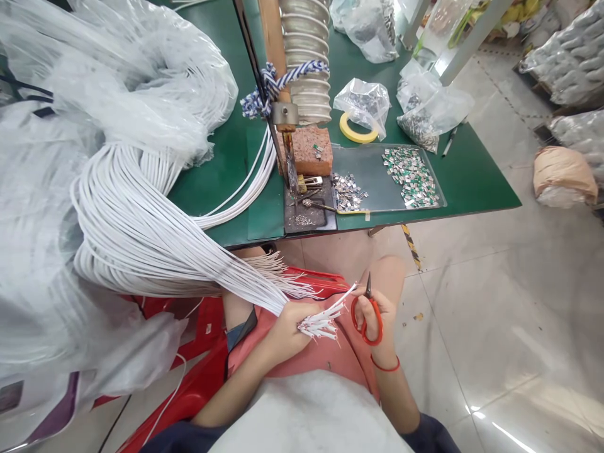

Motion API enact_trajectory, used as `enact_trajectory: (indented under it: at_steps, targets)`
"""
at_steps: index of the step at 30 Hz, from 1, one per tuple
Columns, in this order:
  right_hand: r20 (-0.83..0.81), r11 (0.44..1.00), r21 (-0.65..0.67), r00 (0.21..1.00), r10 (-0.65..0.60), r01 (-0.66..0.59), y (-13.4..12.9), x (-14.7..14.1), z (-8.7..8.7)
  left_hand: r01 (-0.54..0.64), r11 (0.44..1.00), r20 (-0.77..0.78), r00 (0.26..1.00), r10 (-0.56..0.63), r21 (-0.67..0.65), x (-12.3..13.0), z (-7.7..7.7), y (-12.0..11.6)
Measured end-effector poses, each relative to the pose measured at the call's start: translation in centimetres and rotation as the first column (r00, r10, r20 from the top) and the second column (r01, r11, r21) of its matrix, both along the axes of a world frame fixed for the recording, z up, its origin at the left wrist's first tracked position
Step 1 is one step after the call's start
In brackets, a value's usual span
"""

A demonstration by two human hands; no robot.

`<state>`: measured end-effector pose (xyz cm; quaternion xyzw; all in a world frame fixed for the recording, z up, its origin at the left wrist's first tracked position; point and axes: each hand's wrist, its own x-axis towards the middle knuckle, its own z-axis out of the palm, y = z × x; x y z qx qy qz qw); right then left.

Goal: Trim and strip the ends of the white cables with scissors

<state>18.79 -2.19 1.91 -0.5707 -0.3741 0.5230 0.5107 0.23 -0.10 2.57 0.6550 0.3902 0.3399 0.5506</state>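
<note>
My left hand (293, 332) is closed round a thick bundle of white cables (226, 261) above the lap, and the cut ends with bare reddish tips (325, 321) stick out to its right. One cable end stands out further, reaching toward my right hand (377, 311). That hand holds red-handled scissors (372, 331), its fingers in the loops and the dark blades pointing up, near the tip of that cable. From my left hand the bundle runs up and left in a large coil.
On the green table (476, 182) are a tray (372, 170) of small connectors, a brick (309, 151), a soldering stand (290, 170), yellow tape (357, 129) and plastic bags (363, 100). A ribbed duct (306, 56) hangs behind. Plastic-wrapped cables (141, 75) fill the left.
</note>
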Motion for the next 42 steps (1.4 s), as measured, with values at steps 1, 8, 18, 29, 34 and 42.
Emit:
enact_trajectory:
  at_steps: [1,8,18,29,34,42]
  targets:
    - [-0.011,1.0,-0.004,1.0,0.002,-0.002,-0.1,0.0,0.0,0.008,1.0,0.004,1.0,-0.008,-0.005,0.0,0.0,0.0]
    - [0.023,0.995,-0.045,0.996,-0.09,0.091,0.2,-0.5,0.9,0.111,0.993,-0.035,0.993,-0.113,-0.039,-0.1,0.1,0.1]
    - [0.048,0.992,0.001,0.991,-0.123,0.123,0.0,-0.1,1.0,0.098,0.991,-0.097,0.99,-0.107,-0.093,-0.3,-0.3,0.0]
    - [0.096,0.925,0.108,0.922,-0.374,0.364,0.8,1.5,0.6,-0.268,0.9,0.13,0.936,0.328,-0.343,-0.3,-1.4,0.1]
    - [0.066,0.917,0.115,0.918,-0.39,0.381,0.6,1.9,0.5,-0.29,0.836,0.258,0.859,0.442,-0.466,-0.4,-2.0,0.3]
    - [0.005,0.995,-0.049,0.996,-0.086,0.086,-0.5,-1.6,0.5,-0.27,0.768,0.434,0.695,0.573,-0.58,-0.4,-0.1,1.4]
